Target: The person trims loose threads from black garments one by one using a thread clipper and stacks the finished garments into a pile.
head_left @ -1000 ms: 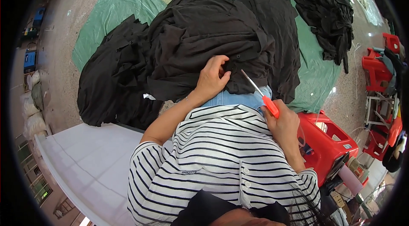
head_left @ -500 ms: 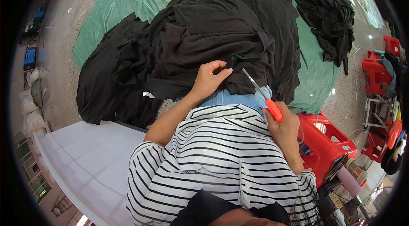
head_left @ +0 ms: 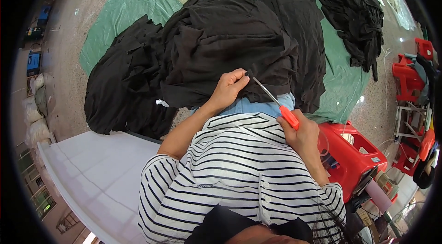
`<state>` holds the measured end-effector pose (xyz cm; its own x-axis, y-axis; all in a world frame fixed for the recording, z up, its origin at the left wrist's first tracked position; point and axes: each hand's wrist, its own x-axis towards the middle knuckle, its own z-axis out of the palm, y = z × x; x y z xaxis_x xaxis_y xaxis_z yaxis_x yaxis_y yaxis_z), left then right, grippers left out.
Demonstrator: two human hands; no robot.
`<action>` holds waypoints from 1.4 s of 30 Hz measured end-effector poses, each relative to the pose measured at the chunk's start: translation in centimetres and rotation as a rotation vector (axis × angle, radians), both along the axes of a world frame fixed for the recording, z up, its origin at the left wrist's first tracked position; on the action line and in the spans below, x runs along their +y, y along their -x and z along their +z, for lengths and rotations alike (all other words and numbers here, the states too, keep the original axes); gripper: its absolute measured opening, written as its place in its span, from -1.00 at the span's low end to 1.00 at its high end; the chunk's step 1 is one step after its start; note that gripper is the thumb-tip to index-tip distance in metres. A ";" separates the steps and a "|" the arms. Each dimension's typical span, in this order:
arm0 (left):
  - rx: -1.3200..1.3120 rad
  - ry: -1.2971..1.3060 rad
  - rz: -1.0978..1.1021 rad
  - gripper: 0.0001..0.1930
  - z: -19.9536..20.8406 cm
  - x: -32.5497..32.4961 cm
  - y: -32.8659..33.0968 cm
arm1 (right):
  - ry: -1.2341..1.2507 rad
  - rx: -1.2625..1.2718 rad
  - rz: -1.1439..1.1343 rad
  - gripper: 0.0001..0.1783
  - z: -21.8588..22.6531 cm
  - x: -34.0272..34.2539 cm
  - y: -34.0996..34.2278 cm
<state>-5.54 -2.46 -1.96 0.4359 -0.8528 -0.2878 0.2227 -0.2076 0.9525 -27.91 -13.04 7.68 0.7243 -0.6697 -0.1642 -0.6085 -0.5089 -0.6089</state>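
My left hand [head_left: 228, 90] is closed in a pinch on a bit of black cloth [head_left: 230, 46] in the heap over my lap. A small dark piece shows at its thumb tip. My right hand [head_left: 302, 136] is wrapped around the red handle of a tool with a slim metal shaft [head_left: 289, 117]. The tool slants up and left, and its tip lies close to the left fingertips. Whether the tip touches the cloth I cannot tell. Beneath the cloth, part of a light blue garment [head_left: 287, 101] shows on my lap.
More black cloth piles lie left [head_left: 122, 83] and far right [head_left: 352, 18], on a green sheet [head_left: 129, 7] over the floor. A red plastic stool [head_left: 357, 161] stands beside my right arm. A white panel [head_left: 101, 170] is at lower left. Other red stools [head_left: 407, 83] stand further right.
My right hand has moved left with the red-handled tool, bringing its tip nearer the left hand. The left fingers have closed together, and a dark bit now shows at the thumb.
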 end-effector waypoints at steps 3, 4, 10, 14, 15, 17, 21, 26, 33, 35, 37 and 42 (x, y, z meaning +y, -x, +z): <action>-0.229 0.102 -0.049 -0.86 0.7 -0.6 0.5 | 0.008 0.021 -0.004 -0.70 -0.1 -0.1 0.2; -0.263 0.087 -0.089 -0.86 1.0 -0.6 0.7 | 0.010 0.020 -0.009 -0.70 -0.2 -0.1 0.3; -0.736 0.293 -0.253 -0.83 3.5 -2.1 0.3 | 0.086 -0.085 -0.224 -0.71 -0.4 -0.9 1.1; -0.547 0.200 -0.237 -0.80 3.5 -4.5 -0.1 | 0.123 -0.066 -0.248 -0.70 -0.5 -1.1 1.5; -0.471 0.065 -0.286 -0.78 4.2 -4.9 0.1 | 0.128 -0.062 -0.257 -0.70 -0.4 -1.1 1.6; -0.698 0.144 -0.352 -0.69 3.5 -5.2 0.8 | 0.129 -0.082 -0.251 -0.69 -0.2 -1.1 1.8; -0.964 0.190 -0.317 -0.72 1.1 -6.0 1.8 | 0.127 -0.047 -0.267 -0.70 0.2 -1.0 2.8; -1.011 0.088 -0.296 -0.79 0.2 -6.9 1.9 | 0.119 0.087 -0.177 -0.71 1.3 -1.0 4.0; -0.922 0.114 -0.245 -0.84 -0.6 -7.2 1.0 | 0.111 0.197 -0.125 -0.68 1.8 -0.7 3.8; -0.710 0.150 -0.247 -0.84 -0.4 -7.0 0.8 | 0.087 0.160 -0.113 -0.67 1.7 -0.6 3.6; -0.687 0.147 -0.250 -0.84 -0.4 -6.7 0.7 | 0.091 0.143 -0.128 -0.66 1.3 -0.6 3.4; -0.692 0.120 -0.250 -0.83 -0.3 -6.7 0.7 | 0.090 0.182 -0.107 -0.63 0.7 -0.8 3.0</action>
<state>-6.25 -9.13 -2.28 0.2727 -0.9585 0.0834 -0.4761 -0.0591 0.8774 -30.96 -13.82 8.39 0.6121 -0.7592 -0.2213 -0.7576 -0.4827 -0.4394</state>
